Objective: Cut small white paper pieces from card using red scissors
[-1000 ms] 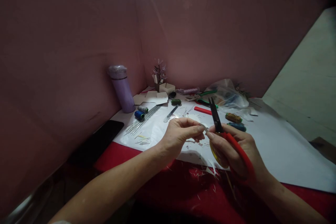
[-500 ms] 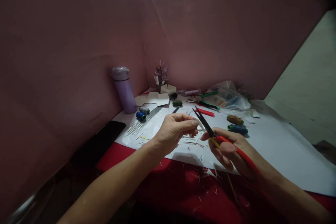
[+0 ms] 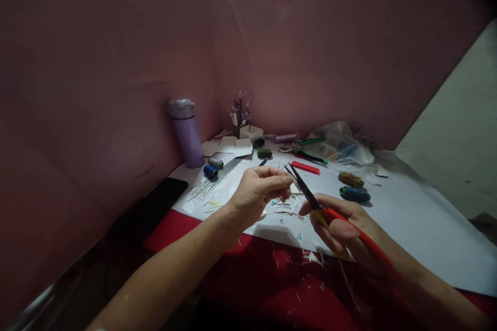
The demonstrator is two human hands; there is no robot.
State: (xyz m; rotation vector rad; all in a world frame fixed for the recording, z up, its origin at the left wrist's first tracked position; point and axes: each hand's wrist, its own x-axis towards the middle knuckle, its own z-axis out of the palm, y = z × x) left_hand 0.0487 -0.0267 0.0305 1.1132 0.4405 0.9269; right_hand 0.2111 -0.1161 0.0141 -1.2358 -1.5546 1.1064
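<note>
My left hand pinches a small pale strip between thumb and fingertips, above the white sheet. Most of that strip is hidden by the fingers and the blades. In my right hand is a pair of scissors with dark blades and red-and-yellow handles. Their blades are slightly apart, and the tips sit right beside the left fingertips and the strip. Below both hands lie thin paper scraps, some fallen onto the red cloth.
A purple bottle stands at the left by a bundle of wires and a blue thread spool. Behind lie white cards, green-handled pliers, a red bar and a plastic bag. More spools rest at right.
The scissors have shifted slightly, their tips now closer to the left fingertips and the strip. The left hand stays nearly where it was. The whole view has drifted a little.
</note>
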